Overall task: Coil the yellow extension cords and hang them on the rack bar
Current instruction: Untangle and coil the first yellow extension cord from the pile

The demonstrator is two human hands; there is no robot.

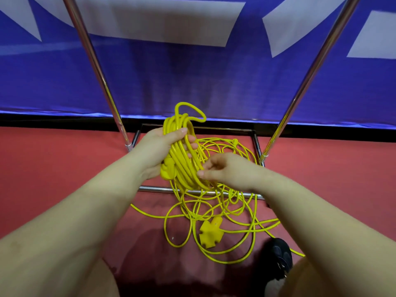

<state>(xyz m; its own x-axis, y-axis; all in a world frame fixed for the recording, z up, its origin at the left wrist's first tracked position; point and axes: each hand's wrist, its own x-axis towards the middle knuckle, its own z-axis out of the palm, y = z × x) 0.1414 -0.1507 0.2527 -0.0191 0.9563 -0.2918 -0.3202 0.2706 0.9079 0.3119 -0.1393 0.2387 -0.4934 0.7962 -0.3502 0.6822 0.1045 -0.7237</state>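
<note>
Left hand [165,151] grips a bundled yellow cord coil [184,155], holding loops together; right hand [222,170] pinches its lower strands to gather slack from the floor tangle [216,213].

Left hand [162,151] grips the coil [184,155] above the rack base [162,189]; right hand [227,170] pinches its strands at four o'clock. Loose cord [214,213] sprawls on the floor [64,163] at six.
</note>
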